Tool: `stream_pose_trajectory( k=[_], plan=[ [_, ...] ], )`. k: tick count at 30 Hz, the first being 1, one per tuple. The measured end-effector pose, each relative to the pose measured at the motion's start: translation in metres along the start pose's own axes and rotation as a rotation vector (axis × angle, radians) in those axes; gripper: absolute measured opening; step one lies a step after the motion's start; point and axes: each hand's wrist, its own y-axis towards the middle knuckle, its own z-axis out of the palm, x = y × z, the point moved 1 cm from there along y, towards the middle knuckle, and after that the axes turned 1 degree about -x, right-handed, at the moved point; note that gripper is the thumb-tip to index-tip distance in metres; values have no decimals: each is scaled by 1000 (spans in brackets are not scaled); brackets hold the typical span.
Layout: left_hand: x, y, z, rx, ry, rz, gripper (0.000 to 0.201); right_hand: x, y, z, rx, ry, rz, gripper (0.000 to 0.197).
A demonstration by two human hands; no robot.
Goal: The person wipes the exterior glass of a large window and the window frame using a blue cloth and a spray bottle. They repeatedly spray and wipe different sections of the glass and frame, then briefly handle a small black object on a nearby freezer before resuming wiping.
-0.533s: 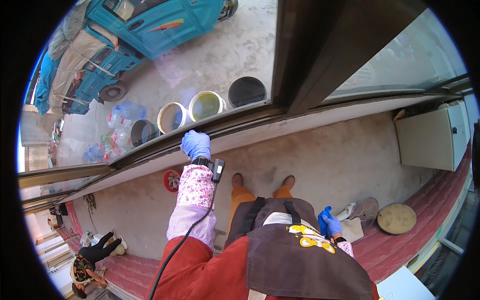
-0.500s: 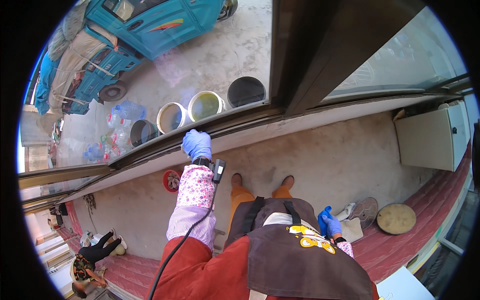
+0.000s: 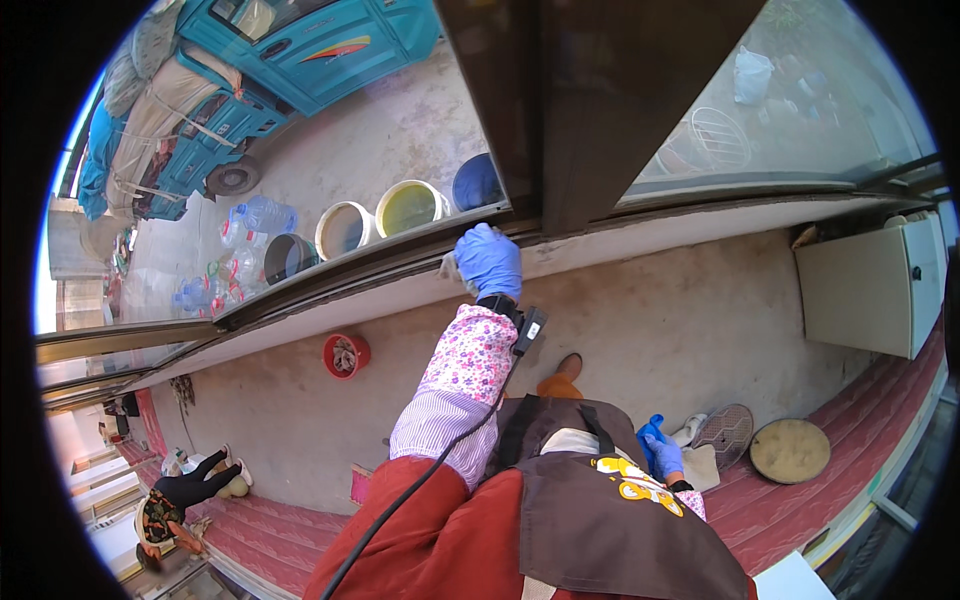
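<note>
My left hand (image 3: 488,262), in a blue-violet glove, is closed at the dark window frame's lower rail (image 3: 385,258). A piece of greyish cloth (image 3: 452,268) sticks out on the left side of its fingers. Low on the right, beside my brown apron (image 3: 610,520), is my right hand (image 3: 664,456) in the same kind of glove. Its fingers are closed on a bright blue cloth (image 3: 655,423) that pokes out above them. My body hides part of that forearm.
Behind the glass stand several buckets (image 3: 410,208), clear plastic bottles (image 3: 262,215) and a teal truck (image 3: 330,50). Inside are a red bucket (image 3: 346,356), a pale cabinet (image 3: 860,285) and a round lid (image 3: 790,450). Another person (image 3: 165,515) bends over at lower left.
My left hand has moved right along the rail, and the greyish cloth now shows beside it. The dark upright covers more of the rightmost bucket. My right hand has hardly moved.
</note>
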Motion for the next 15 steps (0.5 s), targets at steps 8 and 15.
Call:
stream_pose_trajectory(
  k=[8, 15],
  plan=[
    [-24, -16, 23, -115, -359, 94, 8, -12, -1, -33, -13, -119, -5, 42],
    [-12, -9, 30, 56, -816, 129, 7, -21, 12, -39, 42, 42, 66, 38]
  ],
)
